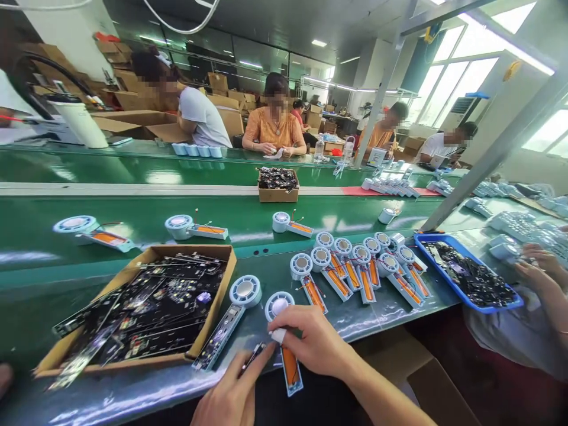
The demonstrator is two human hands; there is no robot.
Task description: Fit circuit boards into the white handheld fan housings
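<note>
A light-blue handheld fan body [291, 374] lies near the table's front edge, its round head away from me and an orange battery in its open handle. My right hand [313, 338] is closed on it just below the head, a white covering on one fingertip. To its left, my left hand [233, 387] pinches a small black circuit board [254, 357], mostly hidden by the fingers. Another fan [245, 290] lies beside them with a circuit board [217, 340] along its handle. On the left, a cardboard tray [229, 278] holds many black circuit boards [171, 307].
Several fans with orange batteries [366, 284] lie grouped at right, near a blue tray [497, 309] of black parts. More fans [177, 226] sit on the green conveyor belt [239, 216], with a small box [278, 195] beyond. A co-worker's hands [539, 263] are at far right; several people sit opposite.
</note>
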